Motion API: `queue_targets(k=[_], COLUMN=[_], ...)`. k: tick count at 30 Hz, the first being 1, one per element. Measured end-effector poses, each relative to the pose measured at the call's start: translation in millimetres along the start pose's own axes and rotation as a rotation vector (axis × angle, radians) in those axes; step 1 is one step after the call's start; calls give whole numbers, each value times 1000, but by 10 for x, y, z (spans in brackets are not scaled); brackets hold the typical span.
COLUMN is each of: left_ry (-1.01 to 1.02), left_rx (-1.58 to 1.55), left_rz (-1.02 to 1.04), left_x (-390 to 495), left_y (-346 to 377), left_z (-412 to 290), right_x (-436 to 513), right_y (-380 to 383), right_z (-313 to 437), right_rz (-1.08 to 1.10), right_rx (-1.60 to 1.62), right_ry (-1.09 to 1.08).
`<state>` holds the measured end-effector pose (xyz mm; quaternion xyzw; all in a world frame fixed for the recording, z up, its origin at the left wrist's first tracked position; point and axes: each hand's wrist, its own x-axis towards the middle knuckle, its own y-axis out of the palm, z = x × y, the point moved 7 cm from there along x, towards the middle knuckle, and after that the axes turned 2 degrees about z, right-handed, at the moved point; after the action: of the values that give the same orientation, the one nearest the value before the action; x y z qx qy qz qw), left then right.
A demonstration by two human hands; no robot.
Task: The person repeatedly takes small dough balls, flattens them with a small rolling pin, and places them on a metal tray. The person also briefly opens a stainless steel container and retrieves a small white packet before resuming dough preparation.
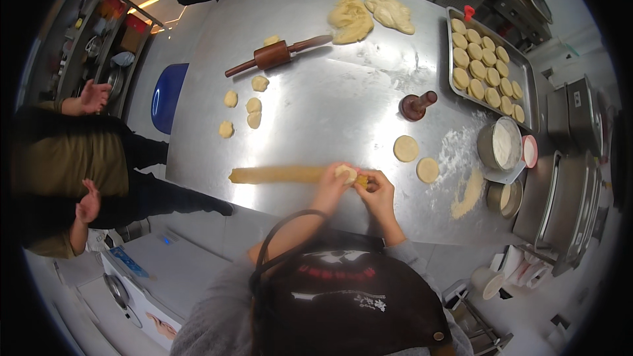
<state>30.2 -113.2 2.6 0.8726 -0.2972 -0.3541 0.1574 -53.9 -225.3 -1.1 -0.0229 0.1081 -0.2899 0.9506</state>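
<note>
My left hand [332,187] holds a small round of pale dough [347,174] over the steel worktable [316,123]. Close beside it, my right hand [379,194] pinches a lump of yellow-brown filling [363,181] between thumb and fingers. A long log of the same brownish filling [277,174] lies on the table, its right end hidden behind my left hand. To the right of my hands are two flat dough discs [406,149]. Beyond them stands a dark wooden press with a handle [413,107].
A wooden rolling pin [272,56] lies among several dough balls [230,99]. Two dough masses [351,20] rest at the far edge. On the right are a tray of dough discs [477,69], a flour bowl [499,144] and spilled crumbs [467,195]. A person [74,158] stands left.
</note>
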Motion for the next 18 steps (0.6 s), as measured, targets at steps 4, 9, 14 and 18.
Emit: queue_targets(k=[4,9,14,18], left_ry=[-2,1,-16,-6], left_rx=[88,66,-27,-74], left_rz=[-34,-42,-26,-27], left_x=[4,10,16,23], left_y=[-19,-8,-14,-31], left_z=[30,26,9,-36], right_x=[-42,-37,-61,-76], right_y=[49,64,64,30], right_z=[-115,-119,-72,-82], right_rz=[-102,-125,-91,-233], right_rx=[93,254,420,706], right_ry=[68,105,98,164])
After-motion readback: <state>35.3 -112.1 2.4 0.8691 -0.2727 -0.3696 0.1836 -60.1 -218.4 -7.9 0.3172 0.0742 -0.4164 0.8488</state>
